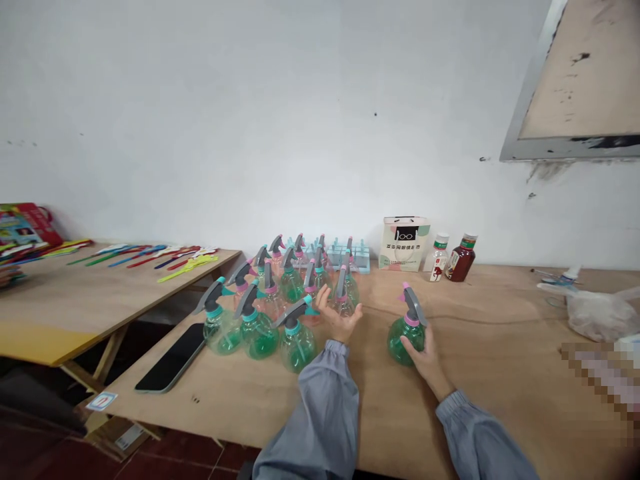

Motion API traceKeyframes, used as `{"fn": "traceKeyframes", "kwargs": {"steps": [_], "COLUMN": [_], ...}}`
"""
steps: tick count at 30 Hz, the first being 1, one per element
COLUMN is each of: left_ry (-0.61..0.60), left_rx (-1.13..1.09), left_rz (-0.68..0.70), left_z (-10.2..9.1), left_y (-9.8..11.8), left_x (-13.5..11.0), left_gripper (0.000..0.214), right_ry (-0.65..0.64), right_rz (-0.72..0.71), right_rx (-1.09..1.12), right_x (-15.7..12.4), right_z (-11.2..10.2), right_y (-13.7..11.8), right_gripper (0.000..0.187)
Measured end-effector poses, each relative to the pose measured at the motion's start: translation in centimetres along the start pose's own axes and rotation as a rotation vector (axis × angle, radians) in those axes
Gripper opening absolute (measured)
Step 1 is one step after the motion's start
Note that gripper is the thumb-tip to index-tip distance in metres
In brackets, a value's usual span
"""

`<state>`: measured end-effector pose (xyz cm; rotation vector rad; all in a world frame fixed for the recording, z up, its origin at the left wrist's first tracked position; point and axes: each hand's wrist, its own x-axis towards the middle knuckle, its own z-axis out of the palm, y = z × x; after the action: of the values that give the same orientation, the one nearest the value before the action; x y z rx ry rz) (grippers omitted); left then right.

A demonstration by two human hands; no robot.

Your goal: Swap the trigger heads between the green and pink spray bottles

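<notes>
Green spray bottle (399, 343), lower right of centre, long axis near-upright, pink nozzle (405, 287) toward frame top. Right hand (425, 353) grasps its body; left hand (341, 321) released, fingers spread, beside clustered bottles (259, 338).

A pale wall (225, 120) fills the upper frame under soft, even light, marked by a few dark specks and, at upper right, bearing a grey-framed beige panel (600, 87) with dark chips and smudges on the wall just under its lower edge. A light-brown table (505, 333) runs along the wall across the centre and right, while at left a second table (65, 293), yellow along its near edge, shows wooden legs (111, 353). Dark red tiles cover the floor (170, 460) at lower left.
</notes>
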<state>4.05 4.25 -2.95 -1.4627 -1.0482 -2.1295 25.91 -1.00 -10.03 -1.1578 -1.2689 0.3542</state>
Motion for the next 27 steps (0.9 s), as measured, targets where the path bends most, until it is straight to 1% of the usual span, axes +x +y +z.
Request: {"fn": "traceKeyframes", "kwargs": {"steps": [3, 5, 7, 9, 12, 14, 18, 20, 22, 23, 25, 27], "left_ry": [-0.007, -0.079, -0.220, -0.383, -0.591, -0.669, -0.710, -0.761, -0.823, -0.844, -0.828, -0.722], "left_rx": [-0.012, -0.062, -0.160, -0.269, -0.368, -0.411, -0.498, -0.528, -0.559, -0.570, -0.555, -0.485], "left_rz": [0.065, 0.110, 0.151, 0.159, 0.093, 0.032, -0.102, -0.150, -0.192, -0.210, -0.214, -0.177], "left_z": [-0.2, -0.3, -0.4, -0.4, -0.3, -0.3, -0.7, -1.2, -1.7, -2.0, -2.5, -2.9], "left_y": [1.0, 2.4, 3.9, 5.3, 6.6, 6.8, 6.6, 6.6, 6.7, 6.7, 6.6, 6.2], "left_x": [-0.4, -0.8, -1.3, -1.8, -2.2, -2.4, -2.7, -3.0, -3.3, -3.3, -3.4, -3.3], "left_gripper": [0.064, 0.061, 0.064, 0.074, 0.086, 0.086, 0.066, 0.056, 0.046, 0.042, 0.035, 0.032], "right_ry": [0.004, -0.021, -0.057, -0.100, -0.166, -0.211, -0.304, -0.279, -0.248, -0.253, -0.296, -0.308], "right_rz": [-0.020, -0.057, -0.124, -0.194, -0.269, -0.290, -0.278, -0.254, -0.229, -0.220, -0.205, -0.171], "right_rx": [0.007, 0.007, 0.010, 0.010, 0.012, 0.018, 0.114, 0.129, 0.093, 0.076, 0.071, 0.095], "right_x": [-0.2, -0.5, -0.8, -1.2, -1.7, -2.0, -2.0, -1.5, -0.7, -0.2, 0.7, 1.4], "right_z": [0.2, 0.5, 0.8, 1.2, 1.5, 1.5, 1.3, 1.2, 1.2, 1.2, 1.5, 2.0], "right_y": [0.4, 0.6, 0.7, 0.6, 0.4, 0.2, -1.1, -2.2, -3.6, -4.3, -5.7, -7.0], "right_gripper": [0.059, 0.060, 0.062, 0.062, 0.058, 0.056, 0.065, 0.067, 0.069, 0.071, 0.072, 0.070]}}
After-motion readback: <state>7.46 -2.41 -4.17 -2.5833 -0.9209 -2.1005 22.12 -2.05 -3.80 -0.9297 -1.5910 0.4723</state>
